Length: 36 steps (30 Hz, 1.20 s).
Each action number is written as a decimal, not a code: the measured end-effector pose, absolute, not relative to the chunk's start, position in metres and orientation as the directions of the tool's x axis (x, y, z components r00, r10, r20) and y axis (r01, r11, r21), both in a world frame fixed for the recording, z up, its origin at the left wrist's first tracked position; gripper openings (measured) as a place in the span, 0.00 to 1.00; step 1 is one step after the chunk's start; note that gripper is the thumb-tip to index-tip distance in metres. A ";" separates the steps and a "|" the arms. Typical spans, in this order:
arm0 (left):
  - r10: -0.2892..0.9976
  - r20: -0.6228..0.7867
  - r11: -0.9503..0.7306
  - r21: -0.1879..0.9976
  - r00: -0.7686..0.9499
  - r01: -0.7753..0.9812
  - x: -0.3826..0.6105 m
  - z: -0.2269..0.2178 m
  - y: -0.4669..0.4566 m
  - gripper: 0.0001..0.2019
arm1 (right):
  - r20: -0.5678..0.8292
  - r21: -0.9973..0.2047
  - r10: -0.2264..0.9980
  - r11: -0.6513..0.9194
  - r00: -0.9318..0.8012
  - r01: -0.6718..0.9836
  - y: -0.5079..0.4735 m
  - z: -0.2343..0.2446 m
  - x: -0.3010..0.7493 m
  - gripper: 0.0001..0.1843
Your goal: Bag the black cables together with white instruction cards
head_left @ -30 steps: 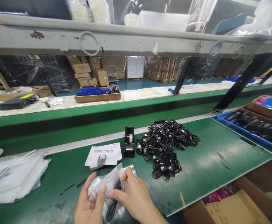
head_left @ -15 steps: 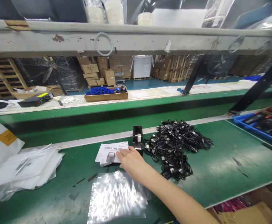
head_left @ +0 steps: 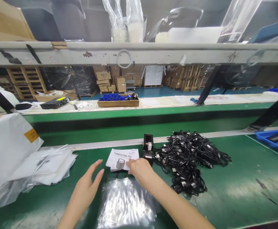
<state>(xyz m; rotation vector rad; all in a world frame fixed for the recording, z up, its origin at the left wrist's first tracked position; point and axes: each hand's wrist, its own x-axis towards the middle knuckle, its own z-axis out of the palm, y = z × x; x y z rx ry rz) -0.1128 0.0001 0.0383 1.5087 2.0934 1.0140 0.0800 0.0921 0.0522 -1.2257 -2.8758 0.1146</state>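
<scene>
My right hand (head_left: 140, 168) rests on the lower right corner of a small stack of white "Thunder Trail Pro" booklets (head_left: 122, 158), its fingers curled and pinching the top sheet. My left hand (head_left: 87, 187) hovers open, fingers stretched toward the booklets, just left of a shiny clear plastic bag (head_left: 127, 203) lying flat on the green bench. A black tape dispenser (head_left: 148, 148) stands right behind my right hand. A heap of black cables (head_left: 191, 157) lies to its right.
A pile of white plastic bags (head_left: 31, 168) sits at the left, with a large white sack (head_left: 5, 143) behind it. A blue tray (head_left: 276, 140) is at the far right. Beyond the green conveyor (head_left: 139, 121), a cardboard tray of blue parts (head_left: 117, 100) stands on the far bench.
Both hands let go of the plastic bag, which now lies flat. My right hand reached forward to the booklets, and my left hand has come back into view beside the bag.
</scene>
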 end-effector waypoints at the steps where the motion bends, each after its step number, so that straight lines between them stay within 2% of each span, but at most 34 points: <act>1: 0.943 0.095 0.159 0.713 -0.319 0.683 -0.106 0.040 0.018 0.22 | -0.013 -0.076 0.722 0.689 -0.691 0.721 0.092 0.052 0.081 0.04; 4: 0.962 0.091 0.129 0.681 -0.258 0.721 -0.091 0.045 0.052 0.22 | 0.000 -0.098 0.725 0.685 -0.688 0.722 0.092 0.050 0.081 0.05; 11: 0.931 0.178 0.143 0.627 -0.319 0.766 -0.076 0.058 0.054 0.22 | 0.068 -0.206 0.744 0.662 -0.664 0.721 0.090 0.042 0.080 0.06; 14: 0.913 0.208 0.132 0.665 -0.352 0.735 -0.076 0.059 0.057 0.20 | 0.141 -0.275 0.752 0.654 -0.644 0.705 0.083 0.042 0.088 0.18; 17: 0.899 0.188 0.133 0.742 -0.395 0.657 -0.080 0.062 0.053 0.17 | 0.355 -0.501 0.827 0.561 -0.435 0.659 0.070 0.046 0.105 0.34; 19: 0.888 0.148 0.150 0.800 -0.435 0.580 -0.080 0.066 0.045 0.18 | 0.386 -0.716 0.900 0.431 -0.203 0.549 0.061 0.050 0.119 0.39; 20: 0.879 0.120 0.163 0.833 -0.461 0.529 -0.079 0.069 0.040 0.18 | 0.334 -0.808 0.931 0.365 -0.150 0.462 0.057 0.052 0.126 0.38; 22: 0.877 0.038 0.188 0.890 -0.480 0.414 -0.073 0.073 0.031 0.19 | 0.169 -0.945 0.960 0.222 -0.223 0.239 0.052 0.055 0.138 0.31; 24: 0.880 -0.039 0.200 0.934 -0.474 0.295 -0.064 0.072 0.023 0.20 | 0.022 -0.998 0.922 0.043 -0.387 0.046 0.047 0.053 0.152 0.21; 26: 0.881 -0.035 0.180 0.947 -0.472 0.265 -0.051 0.065 0.016 0.20 | -0.073 -0.995 0.903 -0.096 -0.423 -0.032 0.043 0.045 0.169 0.17; 28: 0.896 0.012 0.158 0.925 -0.444 0.344 -0.035 0.052 0.009 0.16 | -0.135 -0.988 0.937 -0.153 -0.323 -0.032 0.037 0.034 0.190 0.16; 29: 0.927 0.011 0.159 0.894 -0.375 0.420 -0.026 0.045 0.005 0.14 | -0.160 -0.984 0.950 -0.173 -0.268 -0.027 0.033 0.029 0.201 0.16; 31: 0.981 -0.081 0.166 0.822 -0.177 0.545 -0.005 0.030 -0.002 0.13 | -0.208 -0.976 0.962 -0.216 -0.175 -0.028 0.025 0.018 0.222 0.16; 32: 0.987 -0.076 0.148 0.778 -0.141 0.611 0.006 0.023 -0.004 0.13 | -0.231 -0.971 0.963 -0.237 -0.142 -0.032 0.021 0.013 0.231 0.16; 36: 0.993 -0.028 0.110 0.585 -0.115 0.804 0.034 0.003 -0.007 0.12 | -0.278 -0.959 0.957 -0.281 -0.083 -0.027 0.005 0.002 0.252 0.16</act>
